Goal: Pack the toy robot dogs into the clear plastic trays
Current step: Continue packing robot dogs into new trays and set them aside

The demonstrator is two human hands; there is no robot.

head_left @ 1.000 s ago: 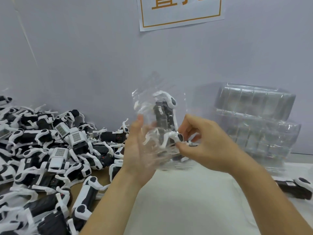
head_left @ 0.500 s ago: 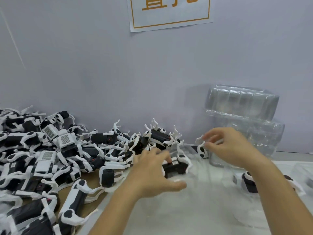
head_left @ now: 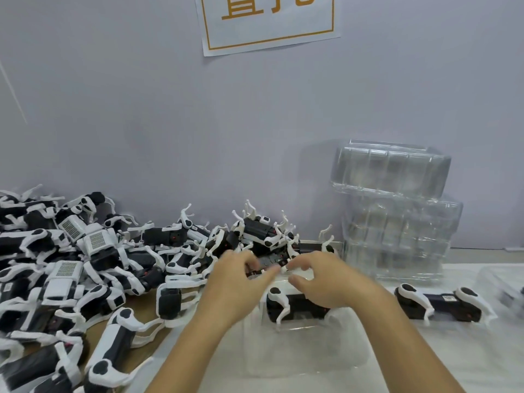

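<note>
A clear plastic tray (head_left: pixel 303 350) lies flat on the white surface in front of me. One black-and-white toy robot dog (head_left: pixel 292 306) lies at the tray's far end, partly under my right wrist. Just beyond it, my left hand (head_left: pixel 236 282) and my right hand (head_left: pixel 326 282) meet over another robot dog (head_left: pixel 266 263). My left fingers curl round its black body. My right fingertips pinch one of its white legs. Most of that dog is hidden by my hands.
A big pile of robot dogs (head_left: pixel 85 265) covers the left side up to the wall. A stack of clear trays (head_left: pixel 397 217) stands at the back right. A single dog (head_left: pixel 442 304) lies to the right, and another clear tray (head_left: pixel 502 282) shows at the right edge.
The tray that I held up in the air a second ago now lies flat on the surface with a dog in it. Both hands have come together over a dog behind it.
</note>
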